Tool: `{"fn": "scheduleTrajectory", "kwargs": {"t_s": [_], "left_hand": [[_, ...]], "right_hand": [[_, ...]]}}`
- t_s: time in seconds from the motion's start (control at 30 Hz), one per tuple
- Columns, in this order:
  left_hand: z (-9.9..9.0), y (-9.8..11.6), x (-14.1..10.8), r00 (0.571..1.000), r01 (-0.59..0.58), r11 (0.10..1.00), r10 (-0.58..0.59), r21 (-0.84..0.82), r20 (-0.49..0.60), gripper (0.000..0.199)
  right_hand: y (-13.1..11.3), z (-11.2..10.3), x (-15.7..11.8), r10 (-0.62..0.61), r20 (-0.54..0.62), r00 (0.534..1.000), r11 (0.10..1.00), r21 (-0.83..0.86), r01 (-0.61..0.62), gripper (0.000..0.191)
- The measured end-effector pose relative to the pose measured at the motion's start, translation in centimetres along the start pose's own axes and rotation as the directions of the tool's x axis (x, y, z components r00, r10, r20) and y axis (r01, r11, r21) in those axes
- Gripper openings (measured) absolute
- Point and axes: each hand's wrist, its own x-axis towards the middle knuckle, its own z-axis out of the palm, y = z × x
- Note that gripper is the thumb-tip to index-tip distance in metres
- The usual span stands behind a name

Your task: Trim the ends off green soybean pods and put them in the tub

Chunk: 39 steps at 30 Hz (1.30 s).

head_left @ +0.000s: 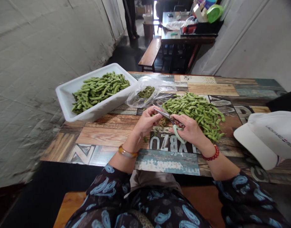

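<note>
My right hand [188,127] is closed round the pale green handles of a pair of scissors [176,129], whose blades point left and stand slightly apart. Close by the blade tips, my left hand [149,119] has its fingers pinched together; what they hold is hidden. A heap of green soybean pods [195,110] lies on the table just beyond and to the right of my hands. More soybean pods [101,90] fill part of a white plastic tub [107,110] at the left. Between tub and heap sits a clear plastic bag [133,99] with green trimmings [146,92] in it.
The patterned wooden table [105,134] carries small scraps near my hands. A white cap [261,136] rests on its right side. Past the table are a bench [150,52] and another table [174,36] with assorted items. A person's legs [130,19] show at the back.
</note>
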Motion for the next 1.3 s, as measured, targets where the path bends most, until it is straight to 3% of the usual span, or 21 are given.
{"fn": "scheduleTrajectory", "kwargs": {"t_s": [0.43, 0.63, 0.73, 0.87, 0.97, 1.07, 1.17, 1.3], "left_hand": [[-0.2, 0.4, 0.1, 0.992, 0.094, 0.987, -0.082, -0.132, 0.096, 0.037], [-0.1, 0.2, 0.2, 0.992, 0.103, 0.983, -0.091, -0.152, 0.085, 0.027], [-0.1, 1.1, -0.1, 0.995, 0.094, 0.975, -0.089, -0.201, 0.032, 0.02], [-1.3, 2.8, -1.7, 0.986, 0.05, 0.976, -0.082, -0.214, -0.142, 0.024], [-2.9, 3.6, -3.9, 0.978, 0.04, 0.998, -0.048, -0.04, -0.203, 0.027], [-4.4, 3.6, -6.2, 0.978, 0.058, 0.965, -0.004, 0.256, -0.207, 0.023], [-5.1, 3.2, -7.8, 0.991, 0.06, 0.809, 0.021, 0.585, -0.129, 0.021], [-4.9, 2.7, -8.4, 0.999, 0.019, 0.543, -0.045, 0.839, 0.006, 0.011]], "right_hand": [[0.1, 0.1, 0.0, 0.028, 0.007, 1.0, 1.0, 0.008, -0.028, 0.045], [0.5, 0.3, 0.1, 0.177, 0.003, 0.984, 0.963, 0.208, -0.174, 0.047], [0.7, -0.1, 0.1, 0.235, 0.021, 0.972, 0.928, 0.293, -0.231, 0.052], [0.6, -0.8, 0.1, 0.307, 0.016, 0.952, 0.884, 0.367, -0.291, 0.054], [0.3, -1.2, 0.2, 0.319, 0.002, 0.948, 0.871, 0.394, -0.294, 0.053], [0.1, -1.4, 0.2, 0.315, -0.025, 0.949, 0.875, 0.396, -0.28, 0.054], [0.2, -1.6, 0.2, 0.317, -0.045, 0.947, 0.872, 0.406, -0.272, 0.053], [0.5, -2.4, 0.4, 0.366, -0.093, 0.926, 0.848, 0.444, -0.291, 0.055]]}}
